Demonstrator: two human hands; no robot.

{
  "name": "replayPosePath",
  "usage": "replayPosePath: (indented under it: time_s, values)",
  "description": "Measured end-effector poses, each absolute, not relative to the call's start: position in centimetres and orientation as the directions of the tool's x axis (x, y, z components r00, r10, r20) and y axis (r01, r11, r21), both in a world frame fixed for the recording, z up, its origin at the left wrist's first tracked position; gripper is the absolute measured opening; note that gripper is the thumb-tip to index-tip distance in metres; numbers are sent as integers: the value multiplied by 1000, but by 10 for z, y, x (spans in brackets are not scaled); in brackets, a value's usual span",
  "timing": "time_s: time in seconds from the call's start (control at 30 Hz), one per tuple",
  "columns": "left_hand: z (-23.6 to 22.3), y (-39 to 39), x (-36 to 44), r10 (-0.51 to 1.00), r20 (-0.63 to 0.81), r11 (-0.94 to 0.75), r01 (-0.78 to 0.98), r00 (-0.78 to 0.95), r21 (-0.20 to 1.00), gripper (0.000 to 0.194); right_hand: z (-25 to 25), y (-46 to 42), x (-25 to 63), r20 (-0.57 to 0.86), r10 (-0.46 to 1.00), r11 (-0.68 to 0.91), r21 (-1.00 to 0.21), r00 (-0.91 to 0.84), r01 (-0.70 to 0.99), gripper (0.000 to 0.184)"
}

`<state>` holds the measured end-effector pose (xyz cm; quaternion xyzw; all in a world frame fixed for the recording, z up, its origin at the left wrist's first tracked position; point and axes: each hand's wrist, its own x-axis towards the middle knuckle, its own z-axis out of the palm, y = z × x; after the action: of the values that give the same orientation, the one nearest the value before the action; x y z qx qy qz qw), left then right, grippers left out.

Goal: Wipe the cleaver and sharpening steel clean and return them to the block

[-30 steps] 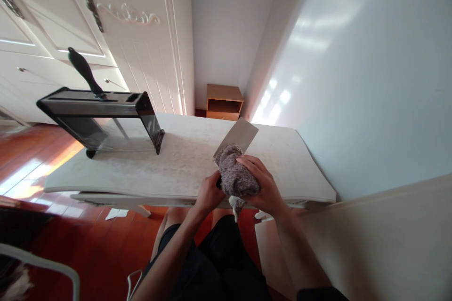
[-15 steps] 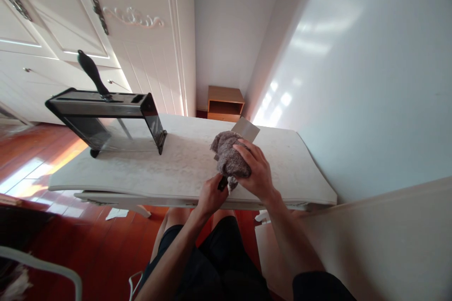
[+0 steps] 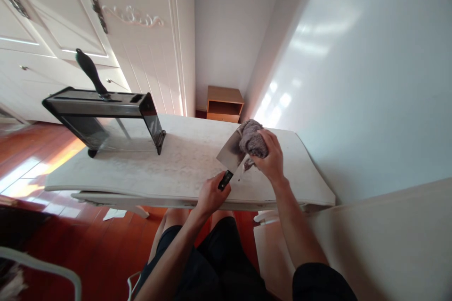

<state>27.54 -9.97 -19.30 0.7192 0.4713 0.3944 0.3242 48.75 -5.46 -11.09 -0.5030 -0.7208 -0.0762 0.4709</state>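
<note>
- Centrally: one broad-bladed knife (image 3: 231, 150), over the white table (image 3: 187, 150); whether it touches the tabletop, cannot tell.
- Cloth (image 3: 253, 140), one, grey-brown, bunched; it covers the far part of the blade, at one o'clock from the black handle (image 3: 225, 180); a loose tail hangs toward seven o'clock.
- Step in hand, by judgement: wiping the blade.
- Care notes: strokes are best run outward, toward one o'clock, with a thick fold between fingers and steel. The heel corner juts toward ten o'clock, so the sharp edge probably lies on that side; pressure belongs on the flat. The tail is better gathered into the palm, where it cannot snag. A firm, untwisting hold on the handle suits the work.
- Left hand (image 3: 212, 193), one: fingers curled closed round the handle, no gap showing; forearm comes in from seven o'clock.
- Right hand (image 3: 272, 156), one: fingers bent and wrapped over the cloth from its four o'clock side, gathering it; fingertips partly hidden; forearm comes in from five o'clock.
- Knife block (image 3: 106, 108), one, between nine and ten o'clock from the knife, well apart.
</note>
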Motion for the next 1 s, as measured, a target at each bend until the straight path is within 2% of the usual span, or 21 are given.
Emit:
replayPosePath:
  time_s: [0.13, 0.27, 0.4, 0.63, 0.8, 0.87, 0.9, 1.0]
  values:
    - [-192, -97, 273, 952, 234, -295, 406, 196, 865, 20, -125, -88, 461, 619, 715, 614, -334, -325, 715, 76]
    - [-191, -97, 271, 948, 209, -287, 370, 238, 883, 19, -123, -111, 456, 563, 727, 653, -390, -393, 649, 78]
    - [-192, -98, 272, 944, 228, -307, 383, 238, 871, 27, -117, -110, 476, 558, 765, 613, -480, -321, 627, 78]
    - [-194, -98, 269, 919, 282, -371, 366, 274, 853, 33, -111, -83, 515, 703, 710, 504, -463, -44, 729, 65]
    - [-198, -98, 266, 909, 308, -394, 345, 280, 852, 35, -83, -70, 533, 752, 659, 478, -422, 3, 771, 66]
    - [-199, -98, 266, 915, 296, -379, 334, 273, 863, 35, -79, -63, 541, 735, 676, 475, -489, 52, 732, 67]
    - [-199, -97, 266, 921, 284, -362, 317, 266, 877, 36, -80, -60, 545, 707, 700, 471, -563, 100, 679, 67]
    - [-195, -97, 264, 942, 211, -267, 206, 260, 941, 37, -90, -54, 546, 533, 800, 428, -829, 276, 360, 70]
